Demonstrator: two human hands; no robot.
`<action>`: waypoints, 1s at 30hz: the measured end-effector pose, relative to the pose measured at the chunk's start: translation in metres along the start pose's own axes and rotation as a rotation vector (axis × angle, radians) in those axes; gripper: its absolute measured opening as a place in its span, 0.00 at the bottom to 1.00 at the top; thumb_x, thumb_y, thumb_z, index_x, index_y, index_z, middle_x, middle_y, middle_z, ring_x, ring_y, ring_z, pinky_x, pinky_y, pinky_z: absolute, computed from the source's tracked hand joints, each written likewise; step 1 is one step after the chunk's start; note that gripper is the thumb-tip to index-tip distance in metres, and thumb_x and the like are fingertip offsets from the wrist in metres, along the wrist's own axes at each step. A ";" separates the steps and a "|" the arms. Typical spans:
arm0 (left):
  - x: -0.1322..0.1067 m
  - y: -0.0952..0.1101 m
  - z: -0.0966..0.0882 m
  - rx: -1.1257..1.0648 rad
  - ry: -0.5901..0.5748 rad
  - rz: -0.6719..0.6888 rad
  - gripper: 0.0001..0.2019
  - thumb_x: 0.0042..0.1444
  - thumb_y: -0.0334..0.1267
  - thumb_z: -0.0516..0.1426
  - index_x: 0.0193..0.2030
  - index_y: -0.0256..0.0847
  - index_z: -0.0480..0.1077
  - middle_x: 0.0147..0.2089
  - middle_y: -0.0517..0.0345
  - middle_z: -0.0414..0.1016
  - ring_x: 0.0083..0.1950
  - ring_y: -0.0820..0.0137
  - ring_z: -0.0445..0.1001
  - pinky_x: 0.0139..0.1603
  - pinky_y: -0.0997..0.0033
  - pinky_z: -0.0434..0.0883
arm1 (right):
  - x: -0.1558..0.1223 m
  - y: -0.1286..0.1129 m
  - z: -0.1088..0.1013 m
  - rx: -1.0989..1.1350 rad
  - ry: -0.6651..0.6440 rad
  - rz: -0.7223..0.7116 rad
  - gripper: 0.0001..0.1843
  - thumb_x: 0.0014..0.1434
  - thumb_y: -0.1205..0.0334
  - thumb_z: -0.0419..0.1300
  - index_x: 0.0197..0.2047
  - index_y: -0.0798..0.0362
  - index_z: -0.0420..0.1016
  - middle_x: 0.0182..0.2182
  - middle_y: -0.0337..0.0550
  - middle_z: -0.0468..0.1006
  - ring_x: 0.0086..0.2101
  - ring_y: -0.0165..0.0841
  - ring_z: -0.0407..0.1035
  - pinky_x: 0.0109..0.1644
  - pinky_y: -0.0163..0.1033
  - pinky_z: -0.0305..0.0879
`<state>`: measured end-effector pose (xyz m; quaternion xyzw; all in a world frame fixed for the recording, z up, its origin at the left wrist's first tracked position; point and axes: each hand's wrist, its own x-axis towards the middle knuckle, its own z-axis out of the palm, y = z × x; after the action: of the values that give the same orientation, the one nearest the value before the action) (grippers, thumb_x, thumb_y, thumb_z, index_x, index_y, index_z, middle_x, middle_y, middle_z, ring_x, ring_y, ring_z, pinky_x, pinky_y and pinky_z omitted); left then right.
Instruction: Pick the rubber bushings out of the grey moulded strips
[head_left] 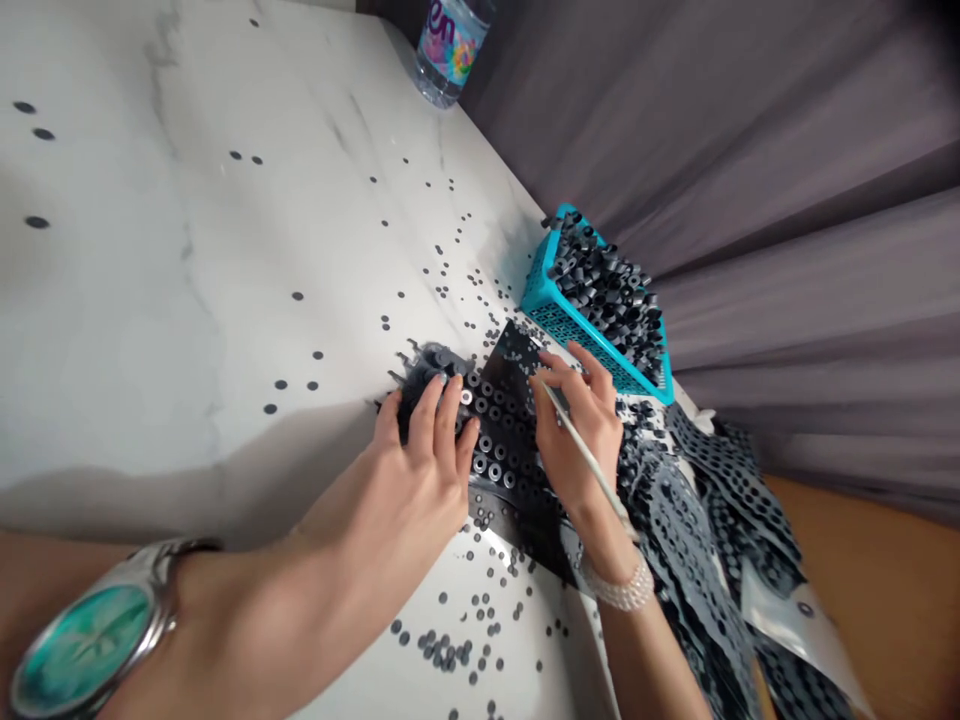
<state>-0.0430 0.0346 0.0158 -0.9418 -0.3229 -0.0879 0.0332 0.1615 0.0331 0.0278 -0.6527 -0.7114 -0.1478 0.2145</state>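
My left hand (427, 450) curls its fingers over the rolled-up end of a black rubber sheet (517, 440), which carries rows of round, ring-shaped pieces. In my right hand (581, 430) is a thin white stick (577, 435), pinched between thumb and fingers and slanting back over the wrist. That hand sits at the right part of the sheet, and its lower fingers hide some of the rings. Under the sheet lies a dark flat board (517, 360), sprinkled with small black discs.
A turquoise basket (536, 280) heaped with short black tube pieces stands beyond my right hand. Perforated black rubber strips (675, 530) pile up at the right. Small black discs (446, 650) are scattered over the white marbled table (112, 300). A water bottle (450, 50) stands near a grey curtain (675, 120).
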 end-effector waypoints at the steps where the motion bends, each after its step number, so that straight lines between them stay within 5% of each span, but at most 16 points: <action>1: -0.002 0.001 -0.002 0.023 0.020 0.009 0.34 0.51 0.44 0.63 0.63 0.30 0.65 0.64 0.27 0.62 0.64 0.41 0.65 0.55 0.46 0.71 | -0.002 -0.003 -0.002 -0.004 0.013 -0.004 0.04 0.64 0.65 0.57 0.40 0.48 0.72 0.43 0.44 0.79 0.50 0.39 0.71 0.49 0.47 0.68; 4: -0.006 0.004 -0.006 0.093 0.070 0.061 0.33 0.51 0.44 0.63 0.60 0.24 0.68 0.60 0.25 0.68 0.61 0.43 0.69 0.56 0.51 0.71 | -0.007 -0.015 -0.007 0.017 0.026 -0.047 0.04 0.63 0.67 0.59 0.40 0.49 0.73 0.30 0.37 0.78 0.33 0.31 0.71 0.43 0.42 0.64; 6: -0.009 0.005 -0.005 0.127 0.094 0.106 0.31 0.51 0.44 0.63 0.57 0.23 0.70 0.57 0.26 0.71 0.59 0.45 0.72 0.57 0.52 0.70 | -0.009 -0.022 -0.010 0.057 0.010 -0.104 0.06 0.62 0.69 0.60 0.41 0.49 0.73 0.28 0.36 0.77 0.31 0.30 0.69 0.42 0.41 0.63; 13: -0.013 0.005 0.009 0.167 0.118 0.147 0.30 0.54 0.45 0.61 0.56 0.19 0.71 0.57 0.24 0.71 0.60 0.44 0.70 0.60 0.49 0.66 | -0.013 -0.036 -0.011 0.211 -0.125 -0.291 0.10 0.60 0.71 0.61 0.43 0.50 0.72 0.47 0.45 0.81 0.49 0.38 0.70 0.49 0.46 0.64; 24: -0.014 0.008 0.003 0.203 0.083 0.141 0.32 0.53 0.47 0.62 0.56 0.20 0.71 0.57 0.24 0.71 0.59 0.44 0.71 0.62 0.48 0.64 | -0.010 -0.035 -0.006 0.170 -0.255 -0.405 0.11 0.64 0.73 0.54 0.48 0.53 0.70 0.51 0.49 0.78 0.55 0.39 0.66 0.51 0.46 0.67; 27: -0.014 0.009 0.005 0.222 0.091 0.139 0.32 0.53 0.49 0.61 0.57 0.21 0.70 0.57 0.25 0.71 0.58 0.44 0.72 0.62 0.48 0.64 | -0.001 -0.031 -0.004 0.155 -0.185 -0.399 0.11 0.64 0.74 0.53 0.47 0.53 0.70 0.50 0.50 0.77 0.55 0.39 0.66 0.51 0.46 0.68; 30: -0.015 0.009 0.008 0.201 0.090 0.131 0.35 0.52 0.49 0.62 0.60 0.22 0.68 0.59 0.26 0.70 0.60 0.45 0.71 0.61 0.49 0.65 | 0.010 -0.018 -0.006 0.127 0.022 -0.168 0.10 0.63 0.73 0.54 0.44 0.50 0.71 0.49 0.49 0.76 0.53 0.38 0.68 0.51 0.46 0.70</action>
<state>-0.0478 0.0196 0.0048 -0.9478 -0.2662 -0.0952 0.1475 0.1438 0.0368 0.0386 -0.5743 -0.7690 -0.1272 0.2502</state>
